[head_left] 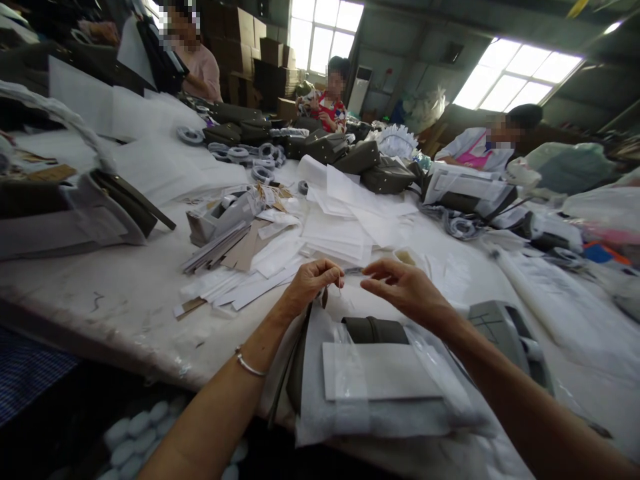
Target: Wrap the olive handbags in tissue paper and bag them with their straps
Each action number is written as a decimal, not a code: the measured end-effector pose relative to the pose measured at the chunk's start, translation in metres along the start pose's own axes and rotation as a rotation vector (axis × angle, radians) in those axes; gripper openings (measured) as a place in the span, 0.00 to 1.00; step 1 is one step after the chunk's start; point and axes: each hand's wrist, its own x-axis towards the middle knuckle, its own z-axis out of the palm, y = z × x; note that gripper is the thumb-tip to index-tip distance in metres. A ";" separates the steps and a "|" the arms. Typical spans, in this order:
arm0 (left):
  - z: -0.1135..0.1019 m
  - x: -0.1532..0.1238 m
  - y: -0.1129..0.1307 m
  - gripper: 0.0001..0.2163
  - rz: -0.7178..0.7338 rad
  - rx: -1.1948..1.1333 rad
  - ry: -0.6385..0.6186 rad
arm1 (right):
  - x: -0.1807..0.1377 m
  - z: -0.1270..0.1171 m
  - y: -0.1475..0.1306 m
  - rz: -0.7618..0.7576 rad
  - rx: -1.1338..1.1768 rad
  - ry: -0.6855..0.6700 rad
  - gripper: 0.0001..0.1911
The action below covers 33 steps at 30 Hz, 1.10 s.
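My left hand [320, 277] is pinched closed above the bag's upper left corner, on what looks like a thin white string [341, 285]. A small brown piece [325, 297] hangs just under these fingers. Facing it, my right hand [395, 283] is open, its thumb and fingers apart with nothing visible between them. Below both hands a dark olive bag [377, 330] lies at the table's front edge, wrapped in pale sheet. Clear tape [350, 380] and a flat light-grey piece [385, 373] lie across its front.
A grey tape dispenser [510, 333] stands right of the bag; another dispenser [225, 213] stands beyond loose cards at left. White sheets [335, 230] cover the table's middle. Dark bags [390, 175] and wrapped rings [263, 173] lie farther back. Several people sit across the table.
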 end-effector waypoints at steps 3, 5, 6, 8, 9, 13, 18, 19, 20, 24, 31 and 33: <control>0.000 -0.001 0.001 0.17 -0.080 -0.006 -0.012 | 0.012 0.021 -0.018 -0.157 -0.048 0.017 0.12; -0.002 -0.001 0.002 0.19 -0.113 -0.012 -0.013 | 0.019 0.033 -0.021 -0.219 -0.105 0.008 0.08; -0.003 -0.001 0.002 0.19 -0.109 -0.012 -0.004 | 0.021 0.037 -0.021 -0.227 -0.126 0.012 0.06; -0.005 -0.001 0.001 0.20 -0.080 -0.016 0.009 | 0.024 0.041 -0.019 -0.213 -0.149 0.056 0.06; -0.005 0.000 0.000 0.19 -0.069 -0.033 0.009 | 0.025 0.042 -0.018 -0.201 -0.155 0.090 0.07; 0.001 0.000 -0.002 0.17 -0.079 -0.160 -0.037 | 0.030 0.040 -0.021 -0.153 -0.151 0.235 0.09; 0.008 -0.003 0.002 0.14 -0.068 -0.147 -0.023 | 0.034 0.039 -0.022 -0.019 0.086 0.179 0.10; 0.008 -0.003 0.004 0.15 -0.067 -0.130 -0.001 | 0.034 0.038 -0.021 0.005 0.162 0.144 0.12; 0.007 -0.003 0.005 0.17 -0.064 -0.114 0.024 | 0.034 0.038 -0.021 0.022 0.236 0.097 0.14; 0.003 0.000 0.005 0.29 -0.013 -0.018 0.099 | 0.033 0.038 -0.021 0.008 0.347 -0.124 0.17; 0.009 -0.002 -0.002 0.35 0.002 0.306 0.143 | 0.036 0.044 -0.026 0.001 0.035 -0.084 0.10; 0.009 -0.002 -0.002 0.36 0.006 0.307 0.125 | 0.036 0.043 -0.026 -0.017 -0.050 -0.039 0.09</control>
